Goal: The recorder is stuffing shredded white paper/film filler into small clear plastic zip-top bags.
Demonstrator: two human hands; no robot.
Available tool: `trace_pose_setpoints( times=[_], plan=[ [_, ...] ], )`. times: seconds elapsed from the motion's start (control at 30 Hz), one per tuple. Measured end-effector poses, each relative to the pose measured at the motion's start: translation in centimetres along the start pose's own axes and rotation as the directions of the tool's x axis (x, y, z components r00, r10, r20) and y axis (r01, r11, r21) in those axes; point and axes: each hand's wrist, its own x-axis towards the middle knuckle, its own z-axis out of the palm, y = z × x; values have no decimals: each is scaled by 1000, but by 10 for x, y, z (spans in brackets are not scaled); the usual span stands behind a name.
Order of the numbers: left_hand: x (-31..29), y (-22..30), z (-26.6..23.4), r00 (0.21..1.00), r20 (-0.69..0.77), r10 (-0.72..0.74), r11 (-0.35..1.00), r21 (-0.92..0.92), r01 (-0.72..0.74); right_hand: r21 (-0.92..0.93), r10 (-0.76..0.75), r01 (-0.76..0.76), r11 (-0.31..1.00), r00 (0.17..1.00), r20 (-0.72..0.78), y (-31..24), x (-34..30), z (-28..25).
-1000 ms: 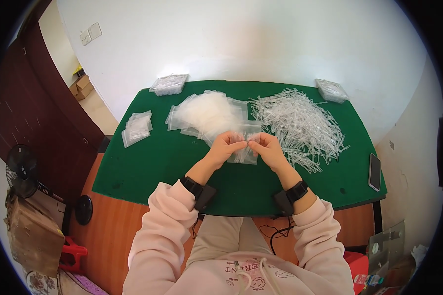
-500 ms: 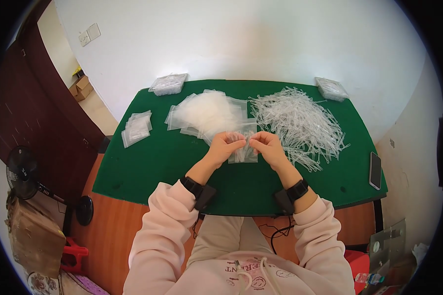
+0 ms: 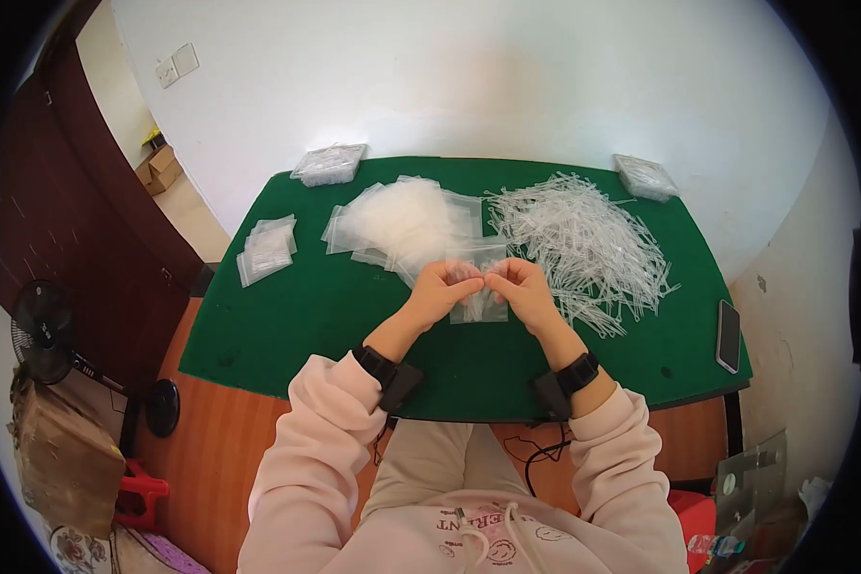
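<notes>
A small clear zip bag (image 3: 480, 310) with thin clear plastic pieces inside lies at the middle of the green table. My left hand (image 3: 437, 290) pinches its upper part, thumb against fingers. Close beside it, my right hand (image 3: 523, 288) pinches the same bag, and the two thumb tips nearly meet. Fingers hide much of the bag's upper half. Just beyond my left hand spreads a pile of flat, frosted bags (image 3: 407, 220). To the right of my right hand is a large heap of thin clear plastic sticks with looped ends (image 3: 584, 239).
Several filled bags (image 3: 269, 247) lie stacked at the left of the green table (image 3: 306, 335). Clear plastic boxes stand at its back left (image 3: 330, 165) and back right (image 3: 646, 177) corners. A phone (image 3: 728, 335) rests by the right edge. A black fan (image 3: 43, 320) stands left.
My hands have drawn closer together, the left moving slightly right. The bag between them has shifted a little to the right and toward me.
</notes>
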Motion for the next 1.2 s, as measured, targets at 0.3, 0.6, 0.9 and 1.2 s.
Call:
trace_pose_setpoints(
  times=[0.3, 0.6, 0.9, 1.2],
  plan=[
    [-3, 11, 1, 968, 125, -217, 966, -116, 232, 58, 0, 3, 998, 999, -49, -1, 1, -7],
    [5, 4, -13, 972, 28, -234, 971, 65, 232, -128, -62, 51, 991, 994, -85, 3, 3, -3],
    [-2, 10, -11, 932, 220, 289, 721, 590, -364, -488, -175, 169, 856, 984, 33, 4, -5, 8],
    [-1, 10, -10, 982, 186, 22, 893, 438, -103, -514, -188, 186, 837, 981, 50, 1, -4, 7]
  ],
)
